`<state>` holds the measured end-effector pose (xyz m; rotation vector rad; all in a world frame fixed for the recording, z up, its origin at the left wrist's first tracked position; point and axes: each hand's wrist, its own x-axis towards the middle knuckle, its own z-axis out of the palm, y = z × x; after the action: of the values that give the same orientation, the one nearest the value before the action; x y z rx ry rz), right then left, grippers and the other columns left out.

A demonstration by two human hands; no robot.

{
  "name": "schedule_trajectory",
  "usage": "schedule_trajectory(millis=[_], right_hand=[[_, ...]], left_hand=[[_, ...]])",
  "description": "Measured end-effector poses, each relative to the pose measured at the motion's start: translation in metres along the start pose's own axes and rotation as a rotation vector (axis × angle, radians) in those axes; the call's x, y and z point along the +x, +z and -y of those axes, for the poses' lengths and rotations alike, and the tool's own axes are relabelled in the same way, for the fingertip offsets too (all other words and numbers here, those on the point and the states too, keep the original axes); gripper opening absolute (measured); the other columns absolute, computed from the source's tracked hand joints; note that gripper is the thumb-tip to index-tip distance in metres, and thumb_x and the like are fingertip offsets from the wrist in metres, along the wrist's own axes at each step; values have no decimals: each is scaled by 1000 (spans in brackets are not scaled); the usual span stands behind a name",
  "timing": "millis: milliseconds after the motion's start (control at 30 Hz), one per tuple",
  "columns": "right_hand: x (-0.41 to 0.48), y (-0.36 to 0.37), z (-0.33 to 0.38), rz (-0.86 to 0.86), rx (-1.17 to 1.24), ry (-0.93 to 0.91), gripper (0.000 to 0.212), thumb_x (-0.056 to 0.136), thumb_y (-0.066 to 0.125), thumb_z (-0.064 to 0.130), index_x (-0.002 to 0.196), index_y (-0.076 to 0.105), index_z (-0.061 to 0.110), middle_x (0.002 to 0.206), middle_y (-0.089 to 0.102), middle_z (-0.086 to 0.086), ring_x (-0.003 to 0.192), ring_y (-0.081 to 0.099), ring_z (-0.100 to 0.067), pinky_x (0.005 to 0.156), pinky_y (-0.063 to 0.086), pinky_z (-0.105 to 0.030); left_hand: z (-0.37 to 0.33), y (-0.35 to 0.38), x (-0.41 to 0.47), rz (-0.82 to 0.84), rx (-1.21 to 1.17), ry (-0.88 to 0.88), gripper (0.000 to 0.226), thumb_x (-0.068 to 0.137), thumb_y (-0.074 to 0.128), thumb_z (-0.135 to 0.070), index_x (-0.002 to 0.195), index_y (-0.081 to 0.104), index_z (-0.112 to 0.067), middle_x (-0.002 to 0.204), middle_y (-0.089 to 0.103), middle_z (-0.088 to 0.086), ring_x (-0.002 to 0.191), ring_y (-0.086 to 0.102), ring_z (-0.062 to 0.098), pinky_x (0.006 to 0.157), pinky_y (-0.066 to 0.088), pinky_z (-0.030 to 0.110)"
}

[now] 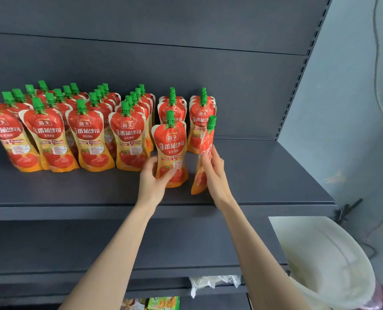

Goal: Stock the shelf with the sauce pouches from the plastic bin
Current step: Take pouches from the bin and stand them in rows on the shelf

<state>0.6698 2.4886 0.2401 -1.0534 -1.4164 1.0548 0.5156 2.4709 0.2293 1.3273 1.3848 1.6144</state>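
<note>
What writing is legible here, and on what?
"海天": upper front of the pouch in the left hand and of the front-row pouches.
"番茄沙司": just below it.
Smaller print on them: too blurred.
Side-on pouch in the right hand: unreadable.
Packets at the bottom: unreadable.

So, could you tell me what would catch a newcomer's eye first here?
Rows of red sauce pouches with green caps fill the left of the dark shelf. In front of them, the left hand grips one pouch facing forward, and the right hand holds another pouch turned edge-on.
</note>
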Motion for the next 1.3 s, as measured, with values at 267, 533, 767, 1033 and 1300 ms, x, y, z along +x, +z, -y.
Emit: schedule_trajectory(millis=[267,533,767,1033,1300], right_hand=[[18,-9,-9,-165,-39,-87,32,86,66,31,109,45,24,121,55,-6,105,59,-11,82,50,-22],[49,-16,-11,-208,-205,-70,43,89,63,11,123,39,5,124,53,-8,108,53,-15,75,44,-14],[71,-11,-15,-219,-241,-19,39,91,60,17,122,37,12,125,54,-3,112,54,-17,84,44,-25],[87,-6,-30,-241,-380,-10,49,91,59,22,134,36,13,132,48,-8,121,46,-23,100,43,-37],[89,-9,-35,-305,-459,-19,57,88,64,26,136,34,16,132,52,-5,122,46,-24,97,46,-41]], left_hand=[[-1,8,4,-87,138,46,44,81,71,-15,120,52,-14,109,59,-4,98,54,10,79,44,15],[-1,18,33,-109,221,32,43,82,69,-13,121,51,-7,116,62,8,100,55,14,81,43,24],[8,18,61,-74,272,15,46,86,65,-10,128,47,-8,124,59,13,115,55,26,92,44,33],[10,35,63,-186,373,86,56,88,63,-24,135,39,-7,135,48,11,126,45,24,101,38,34],[9,51,76,-290,314,59,47,82,71,-22,118,44,-8,121,57,10,112,55,25,91,48,37]])
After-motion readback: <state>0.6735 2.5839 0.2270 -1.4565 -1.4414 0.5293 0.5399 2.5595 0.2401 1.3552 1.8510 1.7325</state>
